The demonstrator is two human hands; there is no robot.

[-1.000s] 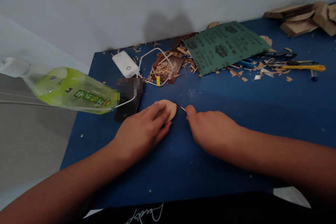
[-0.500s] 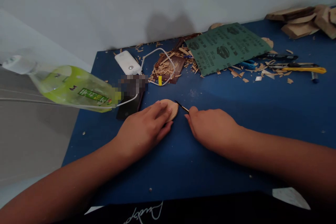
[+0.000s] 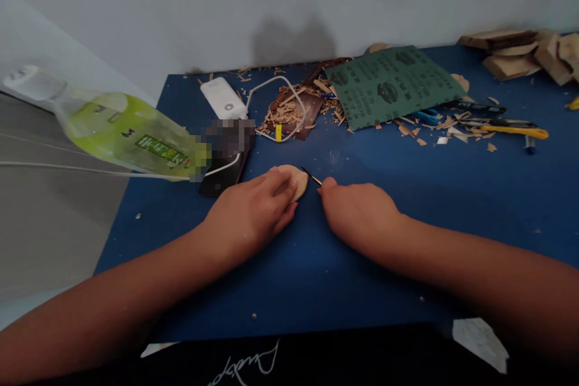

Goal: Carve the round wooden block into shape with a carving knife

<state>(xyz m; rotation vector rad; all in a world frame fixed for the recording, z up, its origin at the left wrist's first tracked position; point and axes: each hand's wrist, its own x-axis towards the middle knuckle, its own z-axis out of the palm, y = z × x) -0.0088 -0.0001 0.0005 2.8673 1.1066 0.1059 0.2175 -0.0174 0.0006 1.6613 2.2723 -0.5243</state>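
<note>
A pale round wooden disc (image 3: 300, 183) lies on the blue tabletop, partly covered by my left hand (image 3: 253, 202). The fingers of that hand are bent over the disc and grip it from its left side. My right hand (image 3: 355, 208) is closed around a thin tool (image 3: 312, 177) with a dark, pointed tip; its handle is hidden in the fist, and I cannot tell its exact kind. That tip is by the disc's upper right edge; whether it touches the wood is unclear.
A green sandpaper sheet (image 3: 393, 87), wood shavings (image 3: 287, 111) and a yellow cutter (image 3: 515, 129) lie toward the back. Wood blocks (image 3: 511, 60) are at far right. At left are a phone (image 3: 221, 175), white power bank (image 3: 221, 96), cable (image 3: 298, 96) and green-labelled bottle (image 3: 122, 126).
The camera view has shifted slightly. The tool's tip stays by the disc's edge, and both hands keep nearly the same pose and grip.
</note>
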